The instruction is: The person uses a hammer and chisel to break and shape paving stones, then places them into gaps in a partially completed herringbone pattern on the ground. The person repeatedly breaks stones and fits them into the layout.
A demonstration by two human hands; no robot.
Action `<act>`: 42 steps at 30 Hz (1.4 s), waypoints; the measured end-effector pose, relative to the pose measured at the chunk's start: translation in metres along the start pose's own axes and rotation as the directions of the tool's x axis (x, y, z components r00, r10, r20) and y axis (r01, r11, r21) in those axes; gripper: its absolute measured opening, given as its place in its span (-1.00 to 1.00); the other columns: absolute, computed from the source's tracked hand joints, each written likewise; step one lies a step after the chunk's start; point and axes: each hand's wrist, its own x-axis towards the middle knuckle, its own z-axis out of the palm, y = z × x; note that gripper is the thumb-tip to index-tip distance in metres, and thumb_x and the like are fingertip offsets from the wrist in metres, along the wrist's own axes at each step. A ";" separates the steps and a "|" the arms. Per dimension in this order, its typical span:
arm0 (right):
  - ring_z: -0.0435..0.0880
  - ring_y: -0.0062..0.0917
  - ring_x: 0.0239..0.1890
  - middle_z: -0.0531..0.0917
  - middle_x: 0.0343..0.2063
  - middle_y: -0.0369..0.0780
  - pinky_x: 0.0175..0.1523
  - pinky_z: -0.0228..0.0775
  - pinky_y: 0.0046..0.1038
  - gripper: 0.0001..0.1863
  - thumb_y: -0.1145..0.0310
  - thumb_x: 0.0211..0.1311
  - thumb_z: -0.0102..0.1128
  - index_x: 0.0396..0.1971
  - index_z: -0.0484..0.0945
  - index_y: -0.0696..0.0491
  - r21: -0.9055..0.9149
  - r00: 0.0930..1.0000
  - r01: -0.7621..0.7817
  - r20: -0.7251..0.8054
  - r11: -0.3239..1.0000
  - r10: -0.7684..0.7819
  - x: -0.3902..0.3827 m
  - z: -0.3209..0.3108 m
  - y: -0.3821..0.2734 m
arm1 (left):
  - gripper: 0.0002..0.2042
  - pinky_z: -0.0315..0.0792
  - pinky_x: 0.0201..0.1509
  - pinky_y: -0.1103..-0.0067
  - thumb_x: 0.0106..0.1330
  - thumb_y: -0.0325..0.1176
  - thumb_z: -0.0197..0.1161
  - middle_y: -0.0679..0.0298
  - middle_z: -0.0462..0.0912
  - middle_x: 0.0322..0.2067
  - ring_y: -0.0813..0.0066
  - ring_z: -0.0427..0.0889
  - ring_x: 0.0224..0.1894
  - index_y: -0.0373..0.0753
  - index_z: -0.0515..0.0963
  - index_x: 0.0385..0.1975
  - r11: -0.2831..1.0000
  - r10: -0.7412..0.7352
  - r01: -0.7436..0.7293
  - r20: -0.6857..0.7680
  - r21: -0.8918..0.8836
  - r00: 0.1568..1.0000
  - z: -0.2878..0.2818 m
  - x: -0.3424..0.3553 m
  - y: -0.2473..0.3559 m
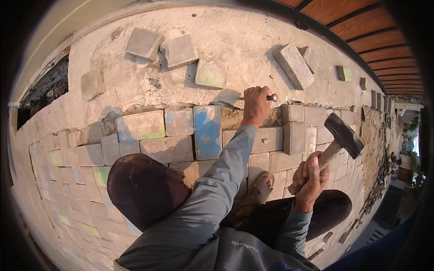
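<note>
My left hand (257,106) is wrapped round a metal chisel (272,97). The chisel's round struck end sticks out to the right of my fist. It lies roughly level above the broken edge of the concrete strip (244,40), over a gap in the row of pavers. In my right hand (312,180), closed on its wooden handle, a club hammer (344,134) is raised over the paving. The hammer's dark head is apart from the chisel. A blue-stained paver (207,131) lies to the left of the gap. Under my forearm, part of the paving is hidden.
Several loose pavers lie on the concrete, among them a grey block (294,66) and a green-stained one (210,74). A slatted brown gate (357,31) borders the far right. Laid pavers (81,198) spread to the left. My sandalled foot (261,189) rests on them.
</note>
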 end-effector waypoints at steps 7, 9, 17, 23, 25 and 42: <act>0.14 -0.79 -0.76 0.23 -0.68 -0.41 -0.74 -0.04 -0.69 -0.56 -0.02 0.59 -0.02 -0.10 0.42 0.14 -0.004 0.878 0.435 -0.223 0.901 -0.424 0.009 0.022 -0.062 | -0.72 0.32 0.06 0.25 0.06 -0.51 0.45 0.17 0.61 -0.35 0.06 0.57 -0.14 -0.15 0.50 -0.29 0.999 -0.013 0.013 -0.003 -0.036 1.000 0.000 -0.009 -0.010; 0.15 -0.78 -0.74 0.20 -0.70 -0.41 -0.70 -0.03 -0.67 -0.58 -0.01 0.58 0.02 -0.37 0.41 0.03 -0.110 0.735 0.632 -0.229 0.767 -0.638 0.025 0.038 -0.098 | -0.72 0.33 0.06 0.24 0.06 -0.53 0.44 0.15 0.61 -0.35 0.05 0.57 -0.16 -0.16 0.50 -0.29 0.996 -0.042 0.040 -0.023 -0.083 0.999 -0.004 -0.006 -0.004; 0.22 -0.85 -0.71 0.32 -0.68 -0.46 -0.65 0.05 -0.62 -0.83 0.30 0.50 0.17 -0.18 0.42 0.05 -0.269 0.940 -0.213 0.207 0.939 0.273 0.037 0.032 0.087 | -0.79 0.36 0.01 0.21 0.06 -0.54 0.41 0.13 0.63 -0.38 0.00 0.59 -0.19 -0.20 0.53 -0.34 0.993 -0.067 0.063 -0.036 -0.099 0.997 0.002 -0.001 -0.006; 0.11 -0.86 -0.74 0.24 -0.68 -0.52 -0.70 -0.08 -0.67 -0.78 0.22 0.48 0.22 -0.20 0.41 0.01 -0.057 0.986 -0.148 0.069 0.987 0.152 0.016 0.029 -0.001 | -0.84 0.40 -0.13 0.14 0.10 -0.50 0.36 0.08 0.62 -0.43 -0.07 0.59 -0.27 -0.24 0.49 -0.42 0.996 -0.036 0.026 -0.111 -0.090 0.993 -0.001 -0.003 -0.015; 0.10 -0.84 -0.73 0.21 -0.70 -0.49 -0.70 -0.11 -0.66 -0.72 0.20 0.49 0.20 -0.37 0.35 -0.02 0.032 0.979 0.199 -0.046 0.980 -0.197 0.032 0.027 -0.045 | -0.84 0.41 -0.20 0.12 0.11 -0.50 0.37 0.04 0.59 -0.48 -0.10 0.59 -0.33 -0.25 0.46 -0.45 0.996 -0.018 0.005 -0.144 -0.094 0.989 0.000 -0.002 -0.022; 0.09 -0.85 -0.75 0.22 -0.68 -0.50 -0.71 -0.10 -0.64 -0.75 0.24 0.47 0.23 -0.32 0.34 -0.04 -0.018 0.956 -0.288 0.057 0.957 0.289 0.007 0.019 0.030 | -0.81 0.43 -0.34 0.22 0.13 -0.48 0.39 -0.01 0.57 -0.55 -0.12 0.61 -0.42 -0.29 0.45 -0.48 0.980 -0.091 0.056 -0.181 -0.189 0.979 0.002 -0.003 -0.016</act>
